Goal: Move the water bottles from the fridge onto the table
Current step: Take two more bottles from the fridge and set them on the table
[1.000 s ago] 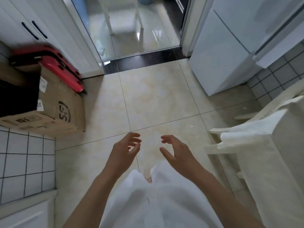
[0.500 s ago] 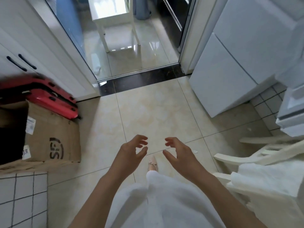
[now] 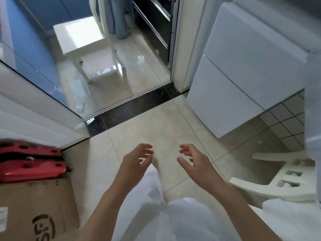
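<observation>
Both your hands hang empty over the tiled floor (image 3: 139, 129), left hand (image 3: 134, 162) and right hand (image 3: 195, 162) loosely curled, apart; the white fridge (image 3: 243, 66) stands closed at right.

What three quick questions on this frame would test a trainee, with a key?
1. True or false: the left hand holds a bottle.
2. What stands nearer the fridge: (a) the red cases, (b) the chair, (c) the box?
3. Fill in: the white table stands beyond the dark ____.

Key:
1. False; both it and the right hand are empty, fingers loosely curled.
2. (b).
3. Threshold.
</observation>
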`<state>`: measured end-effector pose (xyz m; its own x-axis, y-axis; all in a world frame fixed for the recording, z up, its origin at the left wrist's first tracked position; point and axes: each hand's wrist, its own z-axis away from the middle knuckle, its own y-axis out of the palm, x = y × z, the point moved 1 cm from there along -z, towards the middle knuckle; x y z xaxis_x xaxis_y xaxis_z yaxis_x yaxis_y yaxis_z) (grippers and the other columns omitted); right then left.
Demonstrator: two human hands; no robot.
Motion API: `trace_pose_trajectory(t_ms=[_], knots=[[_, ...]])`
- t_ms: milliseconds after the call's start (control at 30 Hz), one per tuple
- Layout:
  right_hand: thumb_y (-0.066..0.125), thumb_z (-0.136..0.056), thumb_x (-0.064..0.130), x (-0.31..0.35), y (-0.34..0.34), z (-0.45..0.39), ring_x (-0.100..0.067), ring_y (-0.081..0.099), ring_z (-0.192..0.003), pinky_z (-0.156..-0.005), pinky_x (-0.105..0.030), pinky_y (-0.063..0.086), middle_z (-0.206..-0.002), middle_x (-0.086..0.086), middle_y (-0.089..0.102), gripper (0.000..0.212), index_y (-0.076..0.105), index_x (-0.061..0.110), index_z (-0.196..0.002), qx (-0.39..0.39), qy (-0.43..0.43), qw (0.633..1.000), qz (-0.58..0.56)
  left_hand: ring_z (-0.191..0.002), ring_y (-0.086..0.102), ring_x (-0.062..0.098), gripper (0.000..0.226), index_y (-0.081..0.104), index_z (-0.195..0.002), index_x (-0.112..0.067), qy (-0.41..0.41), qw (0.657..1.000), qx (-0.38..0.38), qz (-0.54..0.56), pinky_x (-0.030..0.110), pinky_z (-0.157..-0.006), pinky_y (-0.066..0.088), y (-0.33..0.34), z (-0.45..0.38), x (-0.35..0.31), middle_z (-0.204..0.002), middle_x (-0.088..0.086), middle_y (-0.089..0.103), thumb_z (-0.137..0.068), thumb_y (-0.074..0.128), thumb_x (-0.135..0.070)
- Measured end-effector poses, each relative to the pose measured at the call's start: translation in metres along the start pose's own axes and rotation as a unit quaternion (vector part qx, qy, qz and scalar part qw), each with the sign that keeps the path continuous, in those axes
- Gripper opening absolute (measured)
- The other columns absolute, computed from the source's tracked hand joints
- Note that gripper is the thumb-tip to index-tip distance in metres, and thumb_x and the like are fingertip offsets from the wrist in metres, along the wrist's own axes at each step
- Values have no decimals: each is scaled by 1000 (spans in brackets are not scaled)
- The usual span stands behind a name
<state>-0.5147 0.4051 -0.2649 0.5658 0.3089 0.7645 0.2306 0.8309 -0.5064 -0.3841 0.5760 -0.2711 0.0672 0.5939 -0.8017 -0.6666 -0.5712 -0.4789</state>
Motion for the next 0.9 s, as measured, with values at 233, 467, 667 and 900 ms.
trace_pose_trajectory(t_ms=[233, 467, 667, 900], knots=[[58, -92, 34, 54, -34, -115, -5, 52, -116, -101, -31, 45, -118, 13, 59, 37, 49, 28, -127, -50, 27, 997, -51, -92, 65, 0, 23, 61, -107, -25, 69, 995, 57, -50, 27, -86, 56, -43, -164, -58, -92, -17, 67, -91, 63, -8], [59, -91, 34, 98, -89, -210, -3, 54, -113, -100, -32, 46, -115, 14, 60, 36, 51, 28, -125, -124, 43, 986, -106, -96, 66, 0, 25, 60, -109, -29, 154, 978, 124, -69, 27, -88, 55, -58, -306, -135, -99, -13, 71, -92, 62, -11], [61, -91, 28, 94, -149, -254, -4, 55, -112, -101, -35, 46, -112, 15, 60, 31, 52, 29, -121, -206, 86, 964, -147, -96, 66, 0, 26, 59, -109, -33, 201, 962, 165, -87, 32, -92, 54, -28, -378, -189, -98, -18, 69, -91, 61, -15], [63, -89, 22, 77, -244, -292, -5, 58, -108, -99, -30, 47, -110, 13, 63, 30, 54, 27, -117, -312, 92, 930, -172, -93, 66, 0, 27, 59, -110, -31, 258, 941, 207, -71, 37, -90, 55, 30, -443, -277, -99, -17, 70, -90, 61, -13]])
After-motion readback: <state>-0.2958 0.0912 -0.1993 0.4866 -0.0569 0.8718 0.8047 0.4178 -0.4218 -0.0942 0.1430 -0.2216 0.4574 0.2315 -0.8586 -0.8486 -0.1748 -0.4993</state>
